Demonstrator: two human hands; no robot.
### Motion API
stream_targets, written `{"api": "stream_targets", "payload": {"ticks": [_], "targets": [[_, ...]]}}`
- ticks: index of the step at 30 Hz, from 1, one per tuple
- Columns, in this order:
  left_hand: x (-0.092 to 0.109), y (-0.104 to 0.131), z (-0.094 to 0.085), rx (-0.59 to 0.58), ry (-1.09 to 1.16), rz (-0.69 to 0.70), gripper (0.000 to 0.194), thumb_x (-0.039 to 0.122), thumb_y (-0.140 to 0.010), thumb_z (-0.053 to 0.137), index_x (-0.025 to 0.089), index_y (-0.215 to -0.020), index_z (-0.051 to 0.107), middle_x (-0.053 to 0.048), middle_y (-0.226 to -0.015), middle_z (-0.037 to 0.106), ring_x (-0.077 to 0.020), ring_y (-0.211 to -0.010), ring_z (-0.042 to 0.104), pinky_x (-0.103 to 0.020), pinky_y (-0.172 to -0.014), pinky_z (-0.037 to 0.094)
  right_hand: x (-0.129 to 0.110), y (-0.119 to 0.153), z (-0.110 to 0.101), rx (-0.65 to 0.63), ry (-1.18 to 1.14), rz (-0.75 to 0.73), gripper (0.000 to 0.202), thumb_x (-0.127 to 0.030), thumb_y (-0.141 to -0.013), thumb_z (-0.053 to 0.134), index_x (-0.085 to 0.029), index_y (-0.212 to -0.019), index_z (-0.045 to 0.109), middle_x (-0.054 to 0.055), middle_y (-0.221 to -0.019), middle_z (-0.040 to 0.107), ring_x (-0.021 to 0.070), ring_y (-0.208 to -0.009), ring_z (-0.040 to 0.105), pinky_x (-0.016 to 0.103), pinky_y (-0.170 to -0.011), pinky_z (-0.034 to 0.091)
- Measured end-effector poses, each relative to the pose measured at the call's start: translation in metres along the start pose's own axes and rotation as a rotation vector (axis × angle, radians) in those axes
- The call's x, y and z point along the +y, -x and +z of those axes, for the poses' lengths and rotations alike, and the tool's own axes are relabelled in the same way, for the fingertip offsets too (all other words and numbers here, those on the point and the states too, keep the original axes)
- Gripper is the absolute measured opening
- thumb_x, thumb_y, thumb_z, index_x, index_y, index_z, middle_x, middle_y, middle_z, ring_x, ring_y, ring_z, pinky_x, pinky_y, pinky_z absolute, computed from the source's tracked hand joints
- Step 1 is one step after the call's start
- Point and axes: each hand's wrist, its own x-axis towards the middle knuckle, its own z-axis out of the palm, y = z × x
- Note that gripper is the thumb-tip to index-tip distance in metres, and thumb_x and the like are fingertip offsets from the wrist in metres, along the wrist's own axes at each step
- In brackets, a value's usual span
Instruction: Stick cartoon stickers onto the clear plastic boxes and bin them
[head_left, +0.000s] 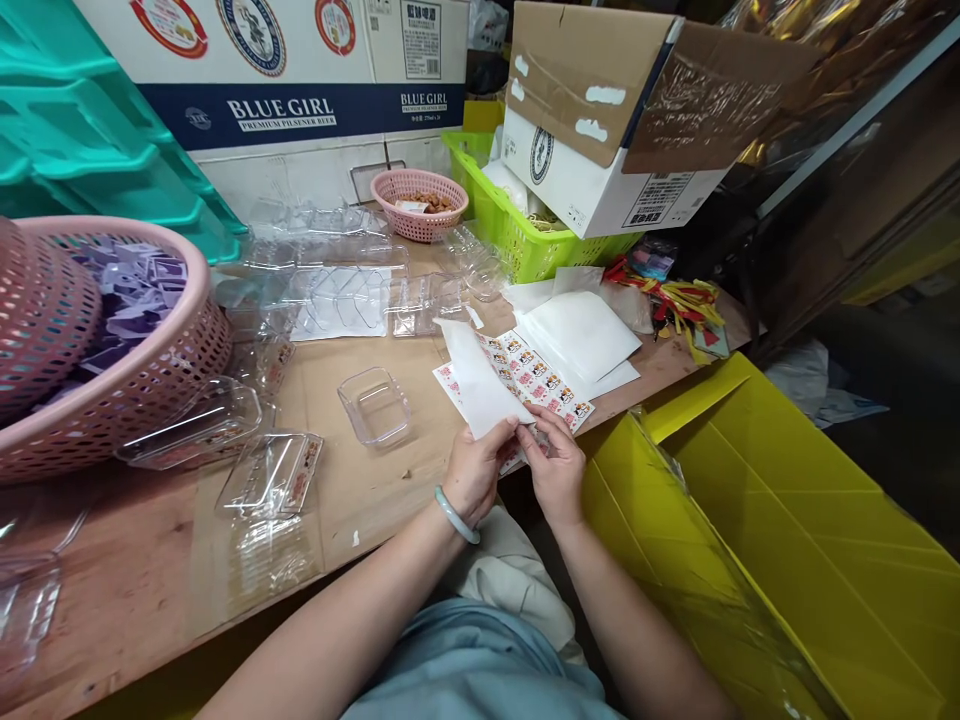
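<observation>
My left hand (478, 470), with a pale bangle on its wrist, pinches the near corner of a white backing sheet (480, 390) that is folded up. My right hand (555, 460) meets it at the same corner, its fingertips closed there; what lies between them is too small to make out. Beneath the folded sheet, a sticker sheet (536, 375) printed with small cartoon figures and red marks lies at the table's edge. To the left stands a clear plastic box (375, 405). More clear boxes (274, 475) with printed stickers lie further left.
A pink basket (202, 290) of purple pieces stands at left. Behind are clear plastic packs (322, 250), a small pink basket (382, 195), a green crate (532, 250) and cartons (585, 190). White sheets (585, 335) lie right of the stickers. A yellow box (810, 500) stands beside the table.
</observation>
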Motion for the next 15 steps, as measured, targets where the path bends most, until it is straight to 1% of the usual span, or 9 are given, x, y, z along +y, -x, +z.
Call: {"api": "stream_targets", "payload": {"ticks": [3,5,7,9,15], "targets": [[0.0008,0.0014,0.0031,-0.002,-0.013,0.038,0.031,0.023,-0.063,0.081,0.014,-0.089,0.069,-0.007,-0.095,0.075,-0.0175,-0.084,0.069,-0.031,-0.084,0.052,-0.0002,0.0,-0.0009,0.076,0.036,-0.005,0.029,-0.029,-0.083,0.066,-0.02,-0.111,0.066,0.011,-0.118,0.062,0.0228,-0.113,0.058,0.043,-0.102,0.046],[0.0013,0.0017,0.0041,0.0,-0.02,0.044,0.035,0.024,-0.061,0.082,0.013,-0.092,0.069,-0.008,-0.097,0.075,-0.0198,-0.088,0.069,-0.034,-0.088,0.051,-0.0024,-0.0008,-0.0032,0.107,0.097,-0.063,0.033,-0.028,-0.082,0.068,-0.022,-0.114,0.064,0.01,-0.119,0.06,0.0233,-0.116,0.056,0.044,-0.104,0.044],[0.0012,0.0014,0.0039,-0.001,-0.024,0.038,0.037,0.025,-0.061,0.082,0.013,-0.093,0.069,-0.009,-0.098,0.074,-0.0206,-0.09,0.069,-0.034,-0.089,0.051,-0.0045,-0.0019,-0.0054,0.077,0.148,-0.129,0.027,-0.026,-0.083,0.067,-0.024,-0.11,0.066,0.009,-0.115,0.061,0.0228,-0.113,0.057,0.045,-0.104,0.044],[0.0007,0.0005,0.003,-0.003,-0.033,0.036,0.037,0.026,-0.061,0.082,0.012,-0.093,0.069,-0.009,-0.098,0.074,-0.0201,-0.089,0.069,-0.034,-0.089,0.051,-0.0055,-0.0031,-0.0067,0.052,0.163,-0.159,0.021,-0.024,-0.084,0.066,-0.025,-0.105,0.069,0.008,-0.109,0.063,0.0219,-0.109,0.058,0.044,-0.102,0.045],[0.0005,-0.0029,0.0021,0.017,-0.047,0.005,0.036,0.025,-0.058,0.084,0.01,-0.088,0.069,-0.008,-0.088,0.074,-0.0169,-0.077,0.068,-0.031,-0.081,0.052,-0.0061,-0.0072,-0.0057,0.085,0.111,-0.087,0.013,-0.025,-0.085,0.065,-0.021,-0.095,0.071,0.006,-0.096,0.068,0.0198,-0.097,0.062,0.041,-0.097,0.046]]}}
